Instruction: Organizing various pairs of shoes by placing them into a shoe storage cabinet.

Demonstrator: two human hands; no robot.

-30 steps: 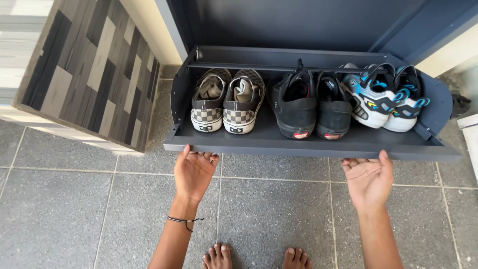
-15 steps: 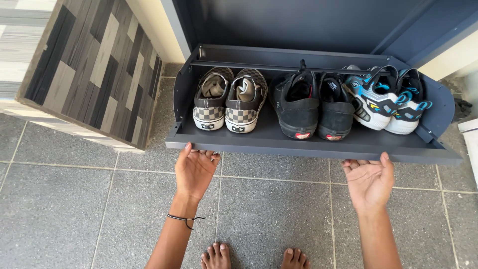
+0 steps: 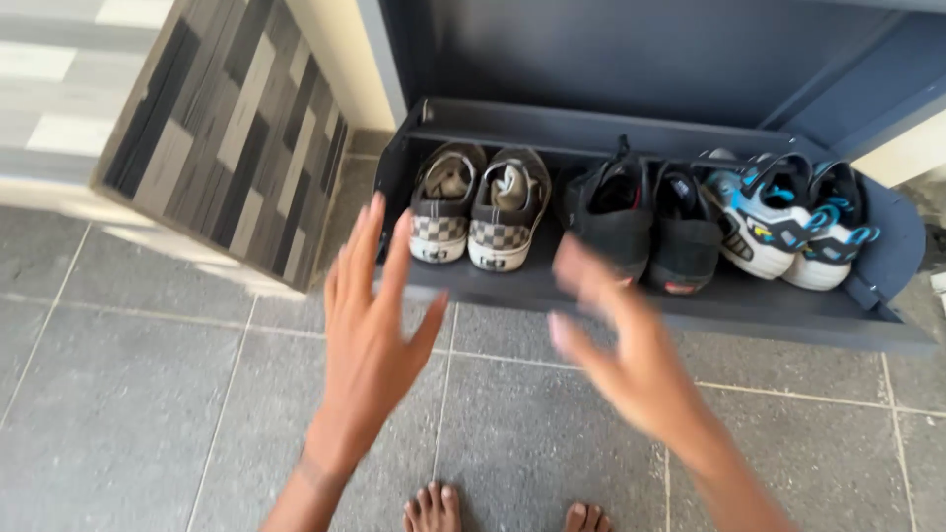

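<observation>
Three shoe pairs side by side in drawer (image 3: pixel 690 305); patterned cabinet (image 3: pixel 227 148) left of drawer; bare feet (image 3: pixel 503 510) before it.

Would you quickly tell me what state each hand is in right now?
Left hand: open, fingers spread, holding nothing.
Right hand: open, blurred, holding nothing.

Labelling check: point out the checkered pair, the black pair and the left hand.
checkered shoes (image 3: pixel 473 212), head view, on the toe caps of the pair.
black shoes (image 3: pixel 645 222), head view, on the uppers where the two meet.
left hand (image 3: pixel 370 330), head view, on the palm.
</observation>
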